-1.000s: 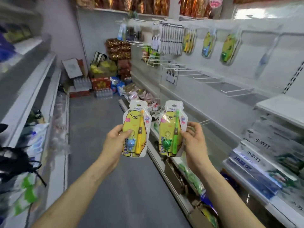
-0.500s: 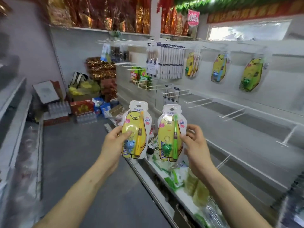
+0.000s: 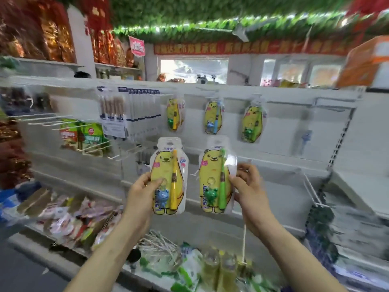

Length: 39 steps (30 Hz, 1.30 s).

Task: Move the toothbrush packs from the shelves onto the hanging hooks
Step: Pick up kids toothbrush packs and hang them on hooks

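Yellow toothbrush packs (image 3: 166,165) in gripping hands (image 3: 140,199)

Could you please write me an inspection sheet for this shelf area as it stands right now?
Surface: white back panel; bare wire hooks at the left.
Job's things: yellow-brush pack and green-brush pack held up, upright; three hanging packs on the upper hooks.
Clutter: mixed packets on the lower shelf.
Grippers: left hand grips the yellow-brush pack; right hand pinches the green-brush pack's edge.
Cables: none certain; a thin pale line below the right hand, unclear what.
Surroundings: leafy garland, red banner, both blurred.
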Motion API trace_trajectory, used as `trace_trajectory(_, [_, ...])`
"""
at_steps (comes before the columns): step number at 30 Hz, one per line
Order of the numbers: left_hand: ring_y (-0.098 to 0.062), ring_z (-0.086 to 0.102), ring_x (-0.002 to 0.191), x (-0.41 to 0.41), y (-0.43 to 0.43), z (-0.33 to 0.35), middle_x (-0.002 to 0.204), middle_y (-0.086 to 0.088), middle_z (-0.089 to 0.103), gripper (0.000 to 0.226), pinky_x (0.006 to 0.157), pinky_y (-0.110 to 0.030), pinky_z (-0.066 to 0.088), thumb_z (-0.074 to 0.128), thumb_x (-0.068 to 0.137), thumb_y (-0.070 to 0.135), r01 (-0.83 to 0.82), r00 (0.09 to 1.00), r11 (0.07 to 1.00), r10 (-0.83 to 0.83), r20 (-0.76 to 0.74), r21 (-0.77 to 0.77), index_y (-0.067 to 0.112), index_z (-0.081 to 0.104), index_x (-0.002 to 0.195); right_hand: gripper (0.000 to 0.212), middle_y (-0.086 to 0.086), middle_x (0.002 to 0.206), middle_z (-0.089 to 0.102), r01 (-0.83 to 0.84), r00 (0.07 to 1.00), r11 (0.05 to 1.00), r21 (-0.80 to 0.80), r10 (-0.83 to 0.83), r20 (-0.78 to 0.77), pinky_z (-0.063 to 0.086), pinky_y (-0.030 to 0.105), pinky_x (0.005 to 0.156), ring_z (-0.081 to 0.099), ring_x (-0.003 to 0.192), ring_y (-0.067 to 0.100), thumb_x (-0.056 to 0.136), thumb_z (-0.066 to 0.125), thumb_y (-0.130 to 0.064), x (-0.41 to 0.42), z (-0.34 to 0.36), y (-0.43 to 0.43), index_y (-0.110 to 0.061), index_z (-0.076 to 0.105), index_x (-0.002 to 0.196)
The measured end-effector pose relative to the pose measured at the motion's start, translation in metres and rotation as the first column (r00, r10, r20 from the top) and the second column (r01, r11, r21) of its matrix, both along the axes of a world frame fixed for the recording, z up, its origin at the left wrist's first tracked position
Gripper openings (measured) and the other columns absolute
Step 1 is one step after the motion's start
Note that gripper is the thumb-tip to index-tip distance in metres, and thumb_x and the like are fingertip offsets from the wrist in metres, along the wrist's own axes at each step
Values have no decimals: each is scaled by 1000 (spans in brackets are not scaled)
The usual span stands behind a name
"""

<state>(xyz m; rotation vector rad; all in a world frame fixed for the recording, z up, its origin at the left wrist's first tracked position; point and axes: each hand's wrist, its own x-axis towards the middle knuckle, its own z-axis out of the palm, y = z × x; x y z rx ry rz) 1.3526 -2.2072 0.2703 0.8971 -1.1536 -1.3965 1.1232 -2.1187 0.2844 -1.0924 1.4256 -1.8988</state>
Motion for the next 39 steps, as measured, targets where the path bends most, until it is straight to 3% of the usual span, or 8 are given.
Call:
trace_trajectory(5, [-34,77,90,-42,-45,10,105,-16,79,15,94,-63,57,59,104,12,96,995,994,-96,4,-51,10,70,113,29,10,116,72,114,993,991,-72,-116,-19,59,48,85,71,109,28,101,58,-2,-38,22,-19,-21,58,123])
trace_trajectory(15, [-44,73,105,-112,-106,27,109,-17,78,17,99,-66,54,59,103,10,271,962,957,-273,-10,-100,6,69,116,27,5,110,73,274,960,953,-129,-279,-28,56,36,73,72,104,22,100,59,-2,-85,49,-53,-21,59,120])
trace_trajectory(21, [-35,77,97,-125,-139,29,107,-13,80,15,97,-62,57,60,103,10,348,937,933,-348,14,-86,10,70,114,29,7,110,74,355,931,922,-154,-364,-31,59,49,81,72,105,26,99,58,1,-86,59,-67,-18,59,121])
trace_trajectory(28, [-33,77,99,-121,-172,25,107,-10,80,16,98,-60,57,60,104,12,380,925,922,-377,54,-71,11,69,117,30,3,107,75,388,918,903,-186,-397,-13,57,37,71,74,97,16,100,58,0,-71,57,-70,-23,60,118])
trace_trajectory(33, [-36,76,102,-126,-183,18,108,-12,80,16,100,-64,55,60,104,13,390,920,919,-386,62,-56,10,69,117,30,5,109,76,440,896,873,-210,-443,34,58,49,80,74,98,19,100,59,2,-70,62,-71,-20,60,120])
trace_trajectory(39, [-36,76,102,-137,-182,17,109,-13,79,19,99,-63,55,61,103,13,409,912,911,-406,60,-53,10,68,120,27,7,108,76,442,896,874,-202,-443,44,58,51,82,74,92,19,101,57,1,-81,69,-70,-17,59,121])
